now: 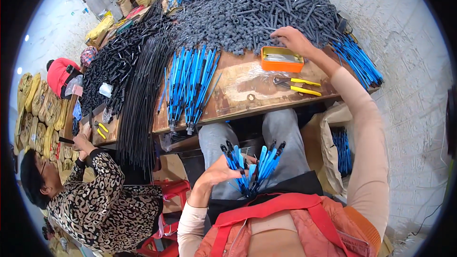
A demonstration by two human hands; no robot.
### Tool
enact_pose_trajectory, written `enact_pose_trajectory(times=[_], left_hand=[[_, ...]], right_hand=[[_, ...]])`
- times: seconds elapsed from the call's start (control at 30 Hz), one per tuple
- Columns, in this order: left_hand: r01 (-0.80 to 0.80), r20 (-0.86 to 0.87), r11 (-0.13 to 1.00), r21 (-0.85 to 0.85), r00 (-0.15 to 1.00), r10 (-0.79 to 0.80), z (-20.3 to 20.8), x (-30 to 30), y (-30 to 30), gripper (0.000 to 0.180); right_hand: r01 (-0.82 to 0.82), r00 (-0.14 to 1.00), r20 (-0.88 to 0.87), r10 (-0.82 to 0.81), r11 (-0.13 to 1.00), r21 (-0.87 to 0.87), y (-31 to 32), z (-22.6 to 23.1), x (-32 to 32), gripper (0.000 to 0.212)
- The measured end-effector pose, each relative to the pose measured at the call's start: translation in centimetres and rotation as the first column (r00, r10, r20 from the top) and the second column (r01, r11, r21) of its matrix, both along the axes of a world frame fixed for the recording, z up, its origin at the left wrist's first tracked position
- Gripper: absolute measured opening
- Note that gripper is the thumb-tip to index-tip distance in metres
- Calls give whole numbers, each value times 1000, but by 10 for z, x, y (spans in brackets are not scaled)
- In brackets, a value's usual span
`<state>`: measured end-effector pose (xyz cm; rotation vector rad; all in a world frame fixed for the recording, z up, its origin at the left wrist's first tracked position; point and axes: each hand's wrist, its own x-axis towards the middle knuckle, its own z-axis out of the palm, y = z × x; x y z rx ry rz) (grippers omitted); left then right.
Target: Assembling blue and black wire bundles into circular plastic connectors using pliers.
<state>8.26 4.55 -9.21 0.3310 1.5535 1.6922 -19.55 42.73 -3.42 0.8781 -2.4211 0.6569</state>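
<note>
Over my lap, my left hand is closed round a fanned bundle of blue sticks with black tips. My right hand reaches out to the near edge of a heap of grey plastic fittings. Its fingers are bent together as in a pinch, and whatever they hold is too small to name. Just below that hand sits an orange box with thin pale pieces inside. Nearer to me lie yellow-handled cutters, jaws pointing left.
More blue sticks lie on the wooden table, in a left bundle and a right bundle. Long black rods hang over its edge. A co-worker sits at left. An open sack stands right of my legs, by the wall.
</note>
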Motion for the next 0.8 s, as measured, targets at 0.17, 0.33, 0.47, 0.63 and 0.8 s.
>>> enact_pose_trajectory(times=[0.17,0.33,0.47,0.63,0.8], left_hand=[[-31,-49,999,19,998,32,0,19,-6,40],[-115,-36,993,-32,993,114,8,26,-5,47],[-93,-50,996,-11,994,92,23,44,2,42],[-28,-139,996,-81,990,16,39,59,19,36],[-138,-103,989,-52,986,132,51,78,23,26]], right_hand=[[-76,966,260,17,973,219,-7,7,-37,20],[-16,770,620,152,976,-219,-25,48,35,26],[79,632,707,318,881,-467,-79,44,189,33],[295,85,826,557,778,-555,-125,-1,288,25],[316,-131,808,574,797,-515,-134,15,301,21]])
